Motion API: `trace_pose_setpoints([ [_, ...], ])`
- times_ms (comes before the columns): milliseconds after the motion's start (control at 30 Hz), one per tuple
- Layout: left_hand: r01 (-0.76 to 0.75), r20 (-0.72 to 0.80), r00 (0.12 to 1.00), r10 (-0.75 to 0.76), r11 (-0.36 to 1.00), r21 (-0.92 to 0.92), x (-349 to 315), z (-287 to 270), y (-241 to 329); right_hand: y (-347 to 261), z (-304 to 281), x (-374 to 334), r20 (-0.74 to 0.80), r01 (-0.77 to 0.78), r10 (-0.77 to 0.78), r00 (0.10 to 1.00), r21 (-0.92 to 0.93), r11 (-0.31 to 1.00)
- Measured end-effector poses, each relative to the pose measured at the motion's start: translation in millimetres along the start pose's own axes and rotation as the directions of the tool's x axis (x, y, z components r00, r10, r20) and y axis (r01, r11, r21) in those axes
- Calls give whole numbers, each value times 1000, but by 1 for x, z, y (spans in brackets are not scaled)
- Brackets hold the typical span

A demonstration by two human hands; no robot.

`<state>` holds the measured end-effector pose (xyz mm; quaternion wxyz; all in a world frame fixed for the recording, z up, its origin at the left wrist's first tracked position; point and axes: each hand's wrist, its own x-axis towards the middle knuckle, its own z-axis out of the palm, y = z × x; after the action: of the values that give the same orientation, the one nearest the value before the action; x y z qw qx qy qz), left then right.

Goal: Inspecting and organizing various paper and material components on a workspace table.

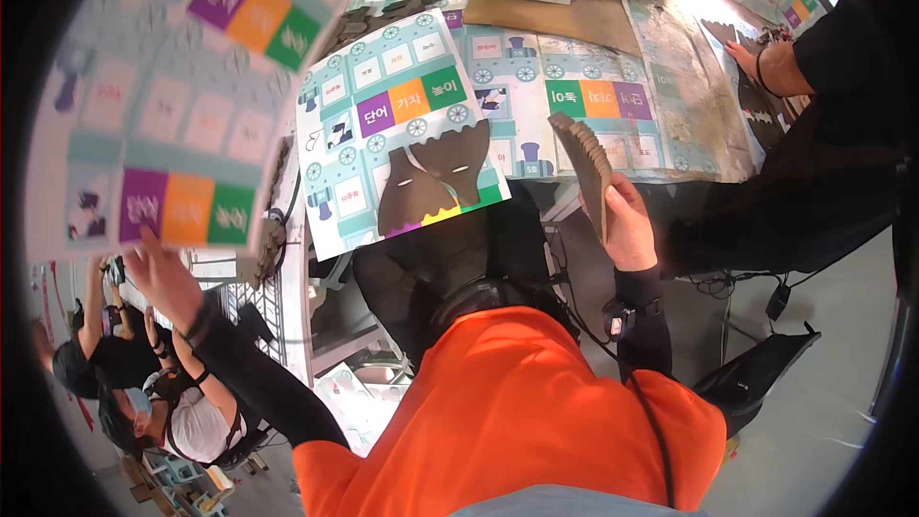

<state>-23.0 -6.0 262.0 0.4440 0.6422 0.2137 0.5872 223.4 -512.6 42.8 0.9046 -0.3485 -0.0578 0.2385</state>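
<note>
At 10 o'clock: blurred printed sheet (pixel 182 105), raised. At 11 o'clock: tilted lower sheet (pixel 392 86), apparently unsupported at its near end, marked by brown serrated shapes (pixel 397 199); loose pieces or openings, uncertain which. At 2 o'clock: stack of brown serrated strips (pixel 586 168). At 9 o'clock: left hand (pixel 168 278), apparently pinching the raised sheet's lower edge, thumb indistinct. At 3 o'clock: right hand (pixel 628 227), pinching the stack. Possible failures: creasing from the one-edge grip; sliding from the overhang; fanning from a loosened pinch.

From my head, the fisheye looks steeply down over my orange shirt (pixel 517 402), left hand (pixel 168 285) and right hand (pixel 630 232) close by
</note>
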Motion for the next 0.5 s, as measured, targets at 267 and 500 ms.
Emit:
trace_pose_setpoints([
  [267,-263,149,928,342,883,-388,128,195,-47,-5,0,-4,-29,26,-26,999,1,1000],
  [500,-102,346,900,266,899,-425,145,371,-122,-21,-20,-19,-128,64,-78,989,-110,992],
])
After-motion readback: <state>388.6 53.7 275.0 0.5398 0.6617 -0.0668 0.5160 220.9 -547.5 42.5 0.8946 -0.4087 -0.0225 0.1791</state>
